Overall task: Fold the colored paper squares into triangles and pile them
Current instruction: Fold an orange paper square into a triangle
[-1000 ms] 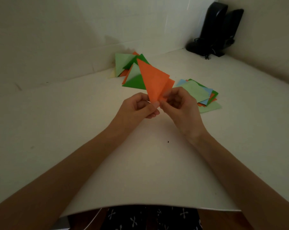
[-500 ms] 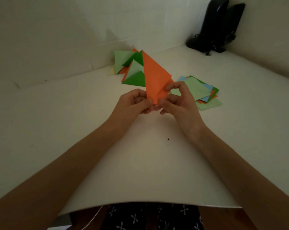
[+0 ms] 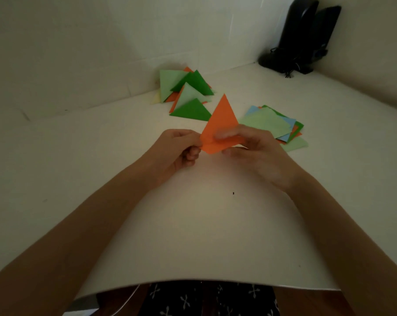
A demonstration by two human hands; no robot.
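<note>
both hands [image 3: 181,149] [image 3: 256,151] pinch a folded orange triangle [image 3: 220,124] in their fingers; several triangles [image 3: 188,94] piled far left, a stack of squares [image 3: 272,124] on the right still unfolded.

A cream-white tabletop [image 3: 204,236], set into a pale wall corner, carries a pile of folded paper triangles in green, light green and orange [image 3: 188,96] near its far edge. A fanned stack of unfolded coloured paper squares [image 3: 265,124] lies to the right. Two black speakers [image 3: 302,37] stand in the far right corner.
</note>
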